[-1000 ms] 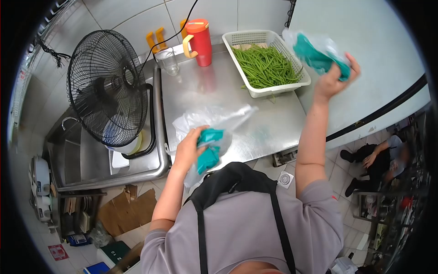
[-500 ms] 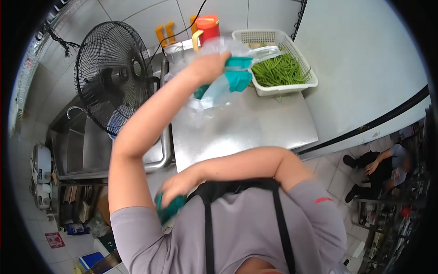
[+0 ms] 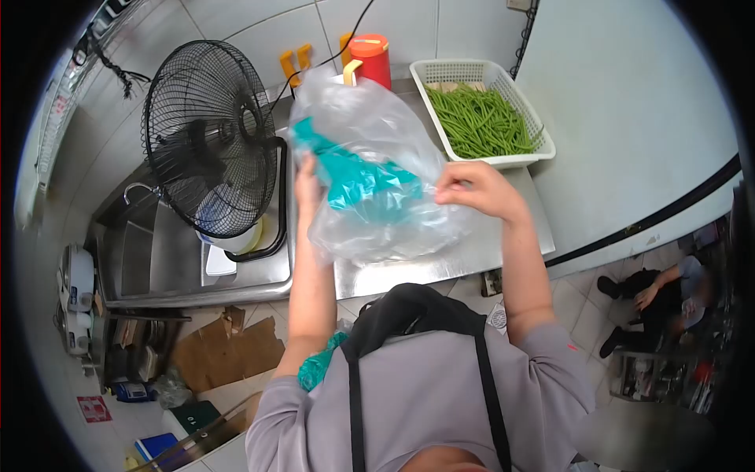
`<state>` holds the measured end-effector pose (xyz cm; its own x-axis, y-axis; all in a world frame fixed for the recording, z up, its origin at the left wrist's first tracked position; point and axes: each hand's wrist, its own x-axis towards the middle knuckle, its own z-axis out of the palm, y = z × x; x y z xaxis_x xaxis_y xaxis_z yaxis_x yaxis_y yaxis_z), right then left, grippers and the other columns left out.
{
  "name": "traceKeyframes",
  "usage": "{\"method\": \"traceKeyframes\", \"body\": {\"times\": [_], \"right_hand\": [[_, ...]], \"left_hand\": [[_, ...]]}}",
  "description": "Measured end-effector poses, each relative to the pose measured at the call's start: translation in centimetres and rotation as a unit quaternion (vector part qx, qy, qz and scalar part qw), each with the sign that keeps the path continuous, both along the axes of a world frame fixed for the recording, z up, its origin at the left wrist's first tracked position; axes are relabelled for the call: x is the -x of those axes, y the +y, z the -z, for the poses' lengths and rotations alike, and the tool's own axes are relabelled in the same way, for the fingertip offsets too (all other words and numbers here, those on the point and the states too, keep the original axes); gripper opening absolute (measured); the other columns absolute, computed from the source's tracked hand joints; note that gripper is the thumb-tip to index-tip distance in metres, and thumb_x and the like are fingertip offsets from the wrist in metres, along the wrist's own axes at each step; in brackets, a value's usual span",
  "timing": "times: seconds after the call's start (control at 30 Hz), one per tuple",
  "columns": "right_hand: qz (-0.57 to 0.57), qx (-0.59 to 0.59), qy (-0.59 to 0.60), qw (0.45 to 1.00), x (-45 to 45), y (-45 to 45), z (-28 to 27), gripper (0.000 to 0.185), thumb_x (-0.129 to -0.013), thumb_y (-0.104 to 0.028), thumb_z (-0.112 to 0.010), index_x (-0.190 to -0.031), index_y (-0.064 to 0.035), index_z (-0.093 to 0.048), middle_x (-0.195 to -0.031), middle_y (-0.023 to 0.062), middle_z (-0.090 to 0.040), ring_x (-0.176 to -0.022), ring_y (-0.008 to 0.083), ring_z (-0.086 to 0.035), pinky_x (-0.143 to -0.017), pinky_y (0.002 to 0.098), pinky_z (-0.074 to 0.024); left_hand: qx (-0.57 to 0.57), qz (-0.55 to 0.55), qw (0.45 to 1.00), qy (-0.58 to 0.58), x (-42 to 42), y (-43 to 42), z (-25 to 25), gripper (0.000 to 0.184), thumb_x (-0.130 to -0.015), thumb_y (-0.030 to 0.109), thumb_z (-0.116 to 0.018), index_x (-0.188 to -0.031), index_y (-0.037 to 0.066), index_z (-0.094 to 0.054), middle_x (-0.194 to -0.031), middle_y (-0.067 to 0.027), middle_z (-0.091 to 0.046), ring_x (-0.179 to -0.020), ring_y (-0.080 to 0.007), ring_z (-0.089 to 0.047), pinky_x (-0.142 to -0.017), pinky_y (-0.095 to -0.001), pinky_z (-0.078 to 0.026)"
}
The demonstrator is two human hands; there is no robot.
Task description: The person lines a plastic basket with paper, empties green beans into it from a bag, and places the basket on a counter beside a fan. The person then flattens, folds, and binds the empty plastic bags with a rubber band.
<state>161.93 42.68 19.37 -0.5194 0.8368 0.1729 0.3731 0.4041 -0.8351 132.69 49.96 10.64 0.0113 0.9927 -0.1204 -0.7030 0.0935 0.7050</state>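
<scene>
A large clear plastic bag [image 3: 393, 134] with a teal part [image 3: 362, 177] hangs spread over the steel counter. My left hand [image 3: 307, 185] is at the bag's left edge, its fingers mostly hidden behind the plastic. My right hand [image 3: 473, 189] pinches the bag's right edge. Behind it, to the right, green beans [image 3: 481, 122] fill a white plastic basket [image 3: 543, 148]. Another teal piece of plastic [image 3: 318, 366] lies beside my left upper arm, close to my body.
A black fan [image 3: 208, 138] stands over the steel sink [image 3: 181, 271] on the left. A red jug [image 3: 371, 59] is near the wall. The steel counter [image 3: 519, 224] extends beneath the bag. A seated person [image 3: 661, 291] is at the far right.
My left hand has come back from the rear of the counter to the bag's left edge. My right hand has left my waist and taken the right edge. The bag is spread wider.
</scene>
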Motion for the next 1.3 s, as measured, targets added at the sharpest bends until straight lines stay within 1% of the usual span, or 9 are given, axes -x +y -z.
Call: {"method": "traceKeyframes", "body": {"times": [0.17, 0.5, 0.63, 0.73, 0.8, 0.9, 0.97, 1.03, 1.3], "right_hand": [[0.307, -0.01, 0.026, 0.951, -10.0, -2.0, 2.3, 0.009, -0.076, -0.01, -0.063, -0.077, -0.0021, -0.058, -0.072, -0.0005, -0.052, -0.073, 0.0079, -0.05, -0.066, 0.0225, -0.0405], [0.27, -0.194, 0.123, 0.935, -1.4, 1.5, 6.6, 0.02, -0.075, -0.011, -0.062, -0.092, -0.0027, -0.059, -0.086, 0.0073, -0.059, -0.081, 0.0206, -0.056, -0.076, 0.03, -0.043], [0.279, 0.009, 0.542, 0.792, -8.7, 0.6, 4.1, 0.016, -0.077, -0.014, -0.059, -0.084, 0.0002, -0.061, -0.077, 0.0072, -0.061, -0.074, 0.0182, -0.06, -0.067, 0.0276, -0.0454], [0.478, -0.196, 0.056, 0.854, -9.0, 0.4, 4.8, 0.022, -0.076, -0.017, -0.059, -0.087, 0.0026, -0.06, -0.081, 0.0085, -0.062, -0.077, 0.0167, -0.059, -0.068, 0.029, -0.0461], [0.485, -0.135, 0.112, 0.857, -9.8, -0.3, 4.5, 0.025, -0.075, -0.017, -0.059, -0.09, 0.0029, -0.059, -0.084, 0.0098, -0.062, -0.079, 0.0169, -0.059, -0.068, 0.0302, -0.0461], [0.496, -0.047, 0.201, 0.844, -11.4, -2.0, 4.2, 0.029, -0.075, -0.017, -0.059, -0.095, 0.0033, -0.058, -0.089, 0.0117, -0.062, -0.081, 0.0173, -0.059, -0.07, 0.0319, -0.046], [0.499, 0.006, 0.264, 0.826, -12.5, -3.8, 4.2, 0.033, -0.074, -0.017, -0.058, -0.099, 0.0036, -0.057, -0.092, 0.013, -0.062, -0.083, 0.0176, -0.058, -0.071, 0.0331, -0.046], [0.57, -0.015, 0.178, 0.802, -17.7, -7.7, 4.7, 0.042, -0.074, -0.014, -0.055, -0.111, 0.0034, -0.049, -0.104, 0.0118, -0.057, -0.092, 0.018, -0.054, -0.074, 0.0302, -0.0436], [0.405, -0.377, 0.4, 0.731, -4.9, -19.9, -2.7, 0.057, -0.084, -0.028, -0.05, -0.127, 0.0048, -0.032, -0.126, 0.0157, -0.039, -0.117, 0.026, -0.038, -0.1, 0.0371, -0.0265]], "left_hand": [[-0.029, -0.199, 0.98, 0.006, 6.4, 1.3, 2.5, 0.034, -0.091, 0.031, -0.041, -0.109, 0.004, -0.051, -0.101, -0.0096, -0.057, -0.091, -0.0228, -0.056, -0.082, -0.0363, -0.045], [-0.169, 0.222, 0.931, -0.236, 1.4, -0.3, 0.4, 0.044, -0.092, 0.036, -0.031, -0.126, 0.01, -0.039, -0.124, -0.0123, -0.046, -0.11, -0.0296, -0.046, -0.092, -0.0462, -0.038], [-0.174, 0.078, 0.968, -0.164, 3.1, 0.0, -1.2, 0.069, -0.084, 0.058, -0.034, -0.134, 0.011, -0.028, -0.134, -0.0123, -0.035, -0.121, -0.0287, -0.034, -0.1, -0.043, -0.029], [-0.222, 0.235, 0.93, -0.177, 0.1, -2.6, -4.6, 0.112, -0.057, 0.082, -0.043, -0.135, 0.004, -0.024, -0.137, -0.0111, -0.03, -0.126, -0.0262, -0.027, -0.104, -0.0398, -0.023], [-0.187, 0.254, 0.94, 0.133, 0.4, -3.8, -1.6, 0.125, -0.05, 0.08, -0.053, -0.136, -0.002, -0.014, -0.138, -0.0126, -0.027, -0.127, -0.0246, -0.023, -0.104, -0.0389, -0.021], [-0.297, 0.454, 0.807, 0.233, 0.9, -3.8, -0.5, 0.082, -0.06, 0.049, -0.072, -0.115, -0.004, -0.044, -0.107, -0.0153, -0.053, -0.092, -0.0201, -0.053, -0.076, -0.0318, -0.045], [-0.15, 0.556, 0.764, 0.292, 2.9, -3.6, -3.1, 0.048, -0.065, 0.03, -0.076, -0.095, -0.003, -0.059, -0.083, -0.0117, -0.062, -0.063, -0.0152, -0.06, -0.053, -0.0272, -0.049], [-0.156, 0.4, 0.864, 0.265, 2.4, -4.4, -4.2, 0.019, -0.071, 0.018, -0.069, -0.068, 0.001, -0.06, -0.055, -0.0026, -0.056, -0.037, -0.009, -0.047, -0.034, -0.0234, -0.04], [-0.151, 0.317, 0.925, 0.147, -0.4, -2.3, 0.6, 0.036, -0.079, 0.027, -0.06, -0.104, 0.002, -0.054, -0.092, -0.005, -0.061, -0.077, -0.0124, -0.059, -0.065, -0.0243, -0.048]]}}
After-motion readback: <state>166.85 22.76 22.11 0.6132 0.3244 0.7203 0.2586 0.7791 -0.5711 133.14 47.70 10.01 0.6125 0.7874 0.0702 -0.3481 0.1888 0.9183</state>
